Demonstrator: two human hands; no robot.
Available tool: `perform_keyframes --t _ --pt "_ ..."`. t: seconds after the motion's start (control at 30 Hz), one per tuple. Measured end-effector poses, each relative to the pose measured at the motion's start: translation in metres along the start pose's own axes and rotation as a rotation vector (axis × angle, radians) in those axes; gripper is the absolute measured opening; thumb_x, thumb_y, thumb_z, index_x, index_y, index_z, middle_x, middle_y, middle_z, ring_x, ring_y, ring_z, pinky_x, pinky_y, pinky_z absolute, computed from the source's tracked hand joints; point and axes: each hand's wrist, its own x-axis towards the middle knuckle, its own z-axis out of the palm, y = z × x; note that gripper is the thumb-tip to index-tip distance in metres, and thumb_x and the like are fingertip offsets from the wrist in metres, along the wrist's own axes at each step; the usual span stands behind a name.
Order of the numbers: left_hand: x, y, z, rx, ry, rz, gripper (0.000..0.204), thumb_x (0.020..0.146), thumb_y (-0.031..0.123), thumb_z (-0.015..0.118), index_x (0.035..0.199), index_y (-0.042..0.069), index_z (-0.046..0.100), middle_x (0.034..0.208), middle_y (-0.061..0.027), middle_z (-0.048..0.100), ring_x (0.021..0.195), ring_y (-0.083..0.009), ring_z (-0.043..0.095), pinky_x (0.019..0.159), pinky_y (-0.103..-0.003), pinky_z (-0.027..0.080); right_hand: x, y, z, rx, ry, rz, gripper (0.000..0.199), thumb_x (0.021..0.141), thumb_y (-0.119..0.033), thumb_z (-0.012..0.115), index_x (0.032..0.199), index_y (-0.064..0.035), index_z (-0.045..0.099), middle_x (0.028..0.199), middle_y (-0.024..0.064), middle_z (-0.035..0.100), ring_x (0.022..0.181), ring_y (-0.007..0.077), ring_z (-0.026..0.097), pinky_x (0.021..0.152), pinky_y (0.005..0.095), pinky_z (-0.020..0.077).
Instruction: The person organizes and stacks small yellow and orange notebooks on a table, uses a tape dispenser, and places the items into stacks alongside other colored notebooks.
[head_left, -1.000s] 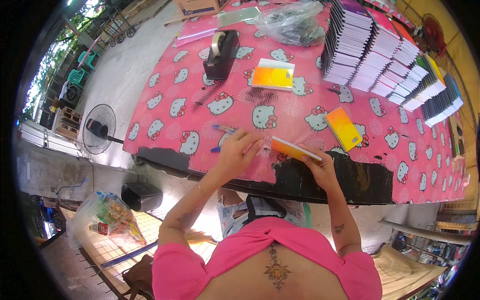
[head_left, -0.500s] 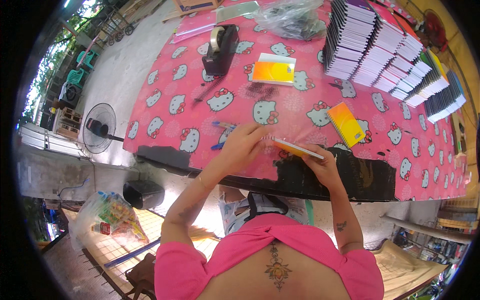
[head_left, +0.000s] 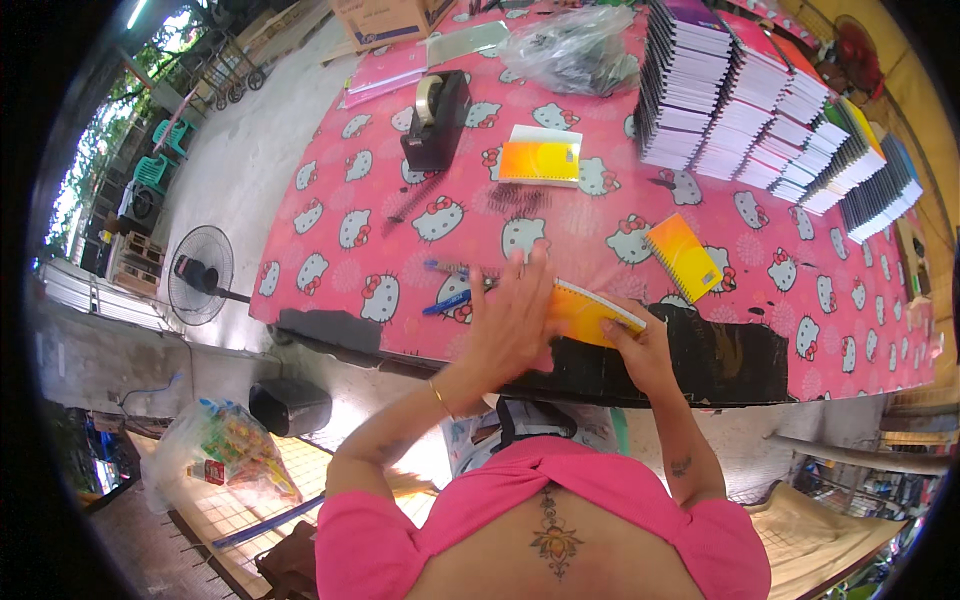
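Two hands work one orange spiral notebook [head_left: 592, 312] at the near edge of the bench [head_left: 330, 215]. The left hand [head_left: 508, 322] lies flat and spread on the notebook's left part, fingers pointing away from the person, just right of a blue pen [head_left: 445, 301]. The notebook's long axis runs left to right, tilting down rightward. The right hand [head_left: 640, 350] grips its right end from below, fingers curled around the edge. Both hands touch it.
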Motion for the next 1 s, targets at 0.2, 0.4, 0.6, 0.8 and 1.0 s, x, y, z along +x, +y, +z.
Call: perform_keyframes --t 0.2,0.4,0.6,0.8,1.0 --pt "0.005 -0.006 0.008 0.074 -0.018 -0.058 0.084 0.088 0.058 0.053 0.147 -0.001 0.037 0.155 -0.0208 0.031 0.147 -0.0388 0.023 0.112 -0.069 -0.002 -0.001 -0.003 0.008 -0.045 -0.070 -0.091 0.030 0.096 -0.006 0.061 0.125 0.0009 0.063 0.111 0.0050 0.066 0.103 0.0101 0.057 0.092 0.0257 0.0452" --pt "-0.014 0.006 0.003 0.072 -0.067 0.013 0.088 0.086 0.064 0.050 0.146 0.000 0.038 0.154 -0.0191 0.034 0.144 -0.0357 0.029 0.111 -0.068 0.008 0.002 -0.014 0.011 0.007 -0.073 -0.079 0.031 0.095 -0.005 0.060 0.125 0.0015 0.062 0.113 0.0061 0.068 0.102 0.0103 0.059 0.092 0.0267 0.0469" --pt "-0.041 0.017 0.013 0.045 -0.001 0.083 0.087 0.090 0.063 0.045 0.145 -0.004 0.037 0.152 -0.0233 0.036 0.145 -0.0377 0.029 0.112 -0.067 0.008 -0.004 -0.022 0.015 0.138 -0.105 -0.029 0.035 0.095 -0.004 0.060 0.129 0.0019 0.060 0.114 0.0065 0.069 0.104 0.0093 0.059 0.093 0.0273 0.0473" --pt "-0.004 0.008 -0.006 0.012 -0.028 -0.007 0.087 0.090 0.063 0.047 0.145 -0.004 0.036 0.151 -0.0247 0.037 0.144 -0.0392 0.028 0.113 -0.065 0.010 -0.007 -0.027 0.018 0.081 -0.153 -0.015 0.036 0.095 -0.005 0.059 0.130 0.0007 0.060 0.114 0.0067 0.069 0.103 0.0087 0.058 0.092 0.0265 0.0471" --pt "0.015 0.004 -0.010 0.052 0.150 -0.030 0.088 0.089 0.064 0.049 0.147 -0.001 0.037 0.153 -0.0220 0.037 0.144 -0.0393 0.029 0.113 -0.066 0.014 -0.005 -0.011 0.017 -0.035 -0.166 -0.071 0.032 0.095 -0.004 0.059 0.127 0.0008 0.062 0.108 0.0038 0.070 0.099 0.0086 0.059 0.090 0.0268 0.0483"
